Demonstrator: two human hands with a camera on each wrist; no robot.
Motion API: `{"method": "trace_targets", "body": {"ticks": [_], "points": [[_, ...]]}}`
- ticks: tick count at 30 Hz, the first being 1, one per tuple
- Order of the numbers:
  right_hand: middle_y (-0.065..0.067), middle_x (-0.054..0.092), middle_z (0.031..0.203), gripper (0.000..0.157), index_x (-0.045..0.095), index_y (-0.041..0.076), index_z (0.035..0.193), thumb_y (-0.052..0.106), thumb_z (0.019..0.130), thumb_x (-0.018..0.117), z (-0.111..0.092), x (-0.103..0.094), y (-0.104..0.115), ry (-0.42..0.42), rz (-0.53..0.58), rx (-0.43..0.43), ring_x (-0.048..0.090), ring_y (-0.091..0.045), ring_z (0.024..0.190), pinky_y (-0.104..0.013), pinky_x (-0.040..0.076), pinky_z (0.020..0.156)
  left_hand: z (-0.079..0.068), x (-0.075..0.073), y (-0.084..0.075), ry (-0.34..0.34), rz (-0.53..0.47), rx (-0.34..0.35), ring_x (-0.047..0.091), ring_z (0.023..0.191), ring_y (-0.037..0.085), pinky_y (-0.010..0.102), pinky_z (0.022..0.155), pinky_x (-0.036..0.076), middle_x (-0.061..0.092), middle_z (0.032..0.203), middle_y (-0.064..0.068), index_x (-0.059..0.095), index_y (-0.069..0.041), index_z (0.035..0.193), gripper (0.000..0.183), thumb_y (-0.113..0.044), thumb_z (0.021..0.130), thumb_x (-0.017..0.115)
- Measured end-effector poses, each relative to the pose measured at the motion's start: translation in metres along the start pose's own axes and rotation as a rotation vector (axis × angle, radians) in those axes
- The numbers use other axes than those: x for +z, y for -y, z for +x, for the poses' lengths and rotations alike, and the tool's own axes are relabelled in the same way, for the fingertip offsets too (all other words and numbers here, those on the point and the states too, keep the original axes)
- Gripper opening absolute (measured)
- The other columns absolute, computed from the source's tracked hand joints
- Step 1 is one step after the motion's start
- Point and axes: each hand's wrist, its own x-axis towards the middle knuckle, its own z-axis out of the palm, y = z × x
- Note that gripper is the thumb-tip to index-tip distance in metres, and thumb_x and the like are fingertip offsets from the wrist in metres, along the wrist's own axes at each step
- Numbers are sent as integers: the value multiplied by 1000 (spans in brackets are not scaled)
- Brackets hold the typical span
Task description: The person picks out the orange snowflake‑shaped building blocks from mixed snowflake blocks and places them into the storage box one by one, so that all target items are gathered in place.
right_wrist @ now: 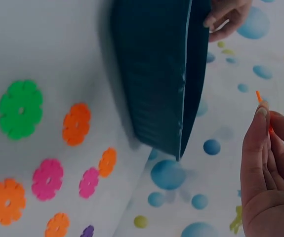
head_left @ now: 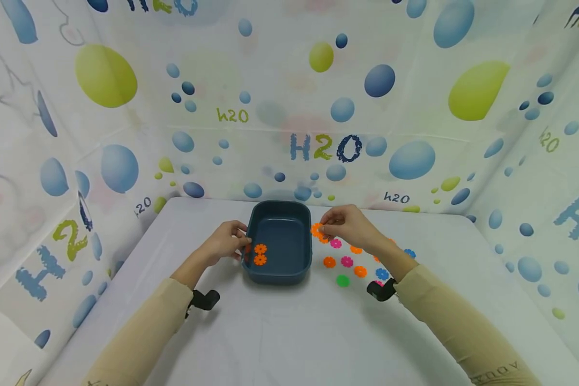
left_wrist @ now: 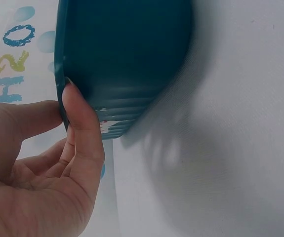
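A dark blue plastic tub (head_left: 279,278) stands on the table with two orange notched discs (head_left: 260,259) inside, by its left wall. My left hand (head_left: 223,242) grips the tub's left rim; in the left wrist view, thumb and index finger (left_wrist: 82,116) pinch the rim from both sides. Just past the right rim, my right hand (head_left: 351,226) holds an orange notched disc (head_left: 316,230) between thumb and fingertips, raised above the table. Seen from the right wrist, this held disc (right_wrist: 259,96) is nearly edge-on, partly hidden by the fingers.
Right of the tub lie several loose notched discs: a green one (head_left: 342,281), pink ones (head_left: 347,261), orange ones (head_left: 329,262) and blue ones (head_left: 409,253). Some sit partly under the right forearm. A patterned curtain (head_left: 270,64) encloses the white table (head_left: 280,332) at the back and sides.
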Motion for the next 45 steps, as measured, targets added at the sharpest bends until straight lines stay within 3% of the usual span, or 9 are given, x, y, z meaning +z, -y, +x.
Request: {"method": "trace_targets", "body": {"ticks": [6, 11, 13, 20, 31, 38, 45], "points": [[-23, 72, 96, 10, 70, -2, 103, 5, 96, 70, 18, 15, 7, 29, 43, -40, 72, -36, 84, -35, 63, 76, -1, -1, 0, 2, 5, 6, 64, 77, 23, 34, 62, 61, 58, 101, 18, 44, 10, 136, 40, -6, 103, 59], [-16, 73, 90, 10, 69, -2, 103, 5, 97, 70, 31, 27, 13, 49, 56, -32, 70, -46, 91, -44, 62, 83, -2, -1, 0, 5, -2, 9, 64, 77, 23, 33, 63, 61, 58, 100, 17, 44, 11, 137, 41, -6, 103, 59], [-16, 73, 89, 10, 70, -3, 103, 4, 96, 70, 36, 32, 15, 56, 53, -38, 71, -43, 88, -47, 61, 84, -2, -1, 0, 3, -8, 6, 64, 77, 22, 32, 63, 61, 57, 100, 16, 45, 10, 136, 40, -6, 103, 60], [-14, 73, 88, 10, 70, -4, 103, 4, 96, 70, 63, 53, 20, 76, 28, -48, 72, -24, 77, -41, 63, 79, -2, -2, 2, 3, -5, 2, 64, 77, 22, 33, 64, 61, 57, 100, 16, 45, 9, 136, 39, -6, 103, 60], [-15, 75, 90, 9, 72, -5, 101, 2, 95, 69, 105, 76, 23, 173, -60, -18, 74, -31, 80, -53, 59, 86, -3, 0, 2, 17, -15, 11, 63, 75, 20, 33, 63, 61, 58, 99, 16, 44, 11, 136, 40, -6, 103, 59], [-16, 75, 91, 9, 73, -6, 98, -1, 94, 67, 127, 88, 15, 237, -116, 17, 73, -24, 78, -37, 62, 77, -6, 2, 1, 24, -11, 1, 63, 73, 19, 32, 62, 61, 58, 99, 16, 44, 10, 136, 40, -6, 103, 58], [-18, 75, 93, 11, 74, -7, 98, -1, 97, 65, 142, 94, 9, 241, -107, 67, 73, -26, 80, -42, 62, 82, -5, 1, -1, 11, -15, 11, 63, 73, 20, 32, 61, 60, 58, 100, 16, 44, 10, 136, 39, -7, 104, 58]]}}
